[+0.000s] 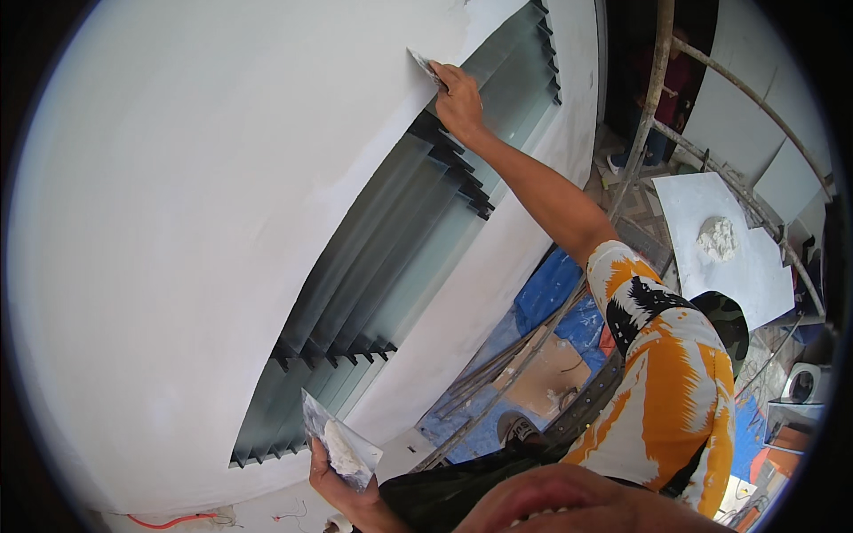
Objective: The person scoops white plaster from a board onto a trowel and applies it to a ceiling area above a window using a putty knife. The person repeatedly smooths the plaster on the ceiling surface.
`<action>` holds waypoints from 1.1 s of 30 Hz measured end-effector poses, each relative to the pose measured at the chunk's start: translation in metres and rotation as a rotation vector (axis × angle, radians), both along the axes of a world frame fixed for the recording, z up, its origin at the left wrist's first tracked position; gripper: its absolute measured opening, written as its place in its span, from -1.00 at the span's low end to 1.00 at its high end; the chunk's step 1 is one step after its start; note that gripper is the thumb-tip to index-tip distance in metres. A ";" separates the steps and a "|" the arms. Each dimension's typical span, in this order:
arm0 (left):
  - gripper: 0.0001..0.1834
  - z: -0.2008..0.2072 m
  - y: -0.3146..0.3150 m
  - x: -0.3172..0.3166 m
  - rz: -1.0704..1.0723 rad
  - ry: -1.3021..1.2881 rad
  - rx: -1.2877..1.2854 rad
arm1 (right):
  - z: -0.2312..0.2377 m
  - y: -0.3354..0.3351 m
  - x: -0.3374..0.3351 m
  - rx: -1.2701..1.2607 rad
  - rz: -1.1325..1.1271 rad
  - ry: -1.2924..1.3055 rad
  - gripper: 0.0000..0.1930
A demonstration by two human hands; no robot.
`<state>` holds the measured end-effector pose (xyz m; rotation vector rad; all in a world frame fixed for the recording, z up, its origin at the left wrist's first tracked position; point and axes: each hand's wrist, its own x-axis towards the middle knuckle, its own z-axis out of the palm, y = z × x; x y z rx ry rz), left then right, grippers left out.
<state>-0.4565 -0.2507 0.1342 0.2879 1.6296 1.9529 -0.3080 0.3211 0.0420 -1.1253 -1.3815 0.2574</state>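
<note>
My right hand (pixel 459 105), at the end of an outstretched arm, grips a putty knife (pixel 422 66). Its thin blade meets the white wall (pixel 240 186) just beside the upper edge of a louvred glass window (pixel 382 258). Low in the view, my left hand (pixel 342 493) holds a flat metal scraper blade (pixel 317 410) near the window's lower end. A smear of white putty (pixel 343 451) lies on that blade. The fingers behind it are partly hidden.
Rusty scaffold pipes (pixel 653 89) stand at right, with another person (pixel 675 93) beyond them in a dark doorway. A white board (pixel 684 213) carries a mound of putty (pixel 718 240). Below lie a blue tarp (pixel 555 284), long poles (pixel 484 364) and a brown sheet (pixel 546 377).
</note>
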 end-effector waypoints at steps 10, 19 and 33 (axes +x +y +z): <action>-0.78 -0.005 -0.009 -0.015 0.197 -0.254 0.130 | -0.002 0.014 0.048 0.158 0.104 0.519 -0.66; -0.79 -0.002 0.005 -0.010 0.121 -0.224 0.069 | -0.021 -0.011 -0.022 0.154 -0.017 0.139 -0.36; -0.74 -0.007 0.011 -0.008 0.146 -0.164 0.017 | -0.012 -0.019 -0.039 0.067 0.009 0.185 -0.31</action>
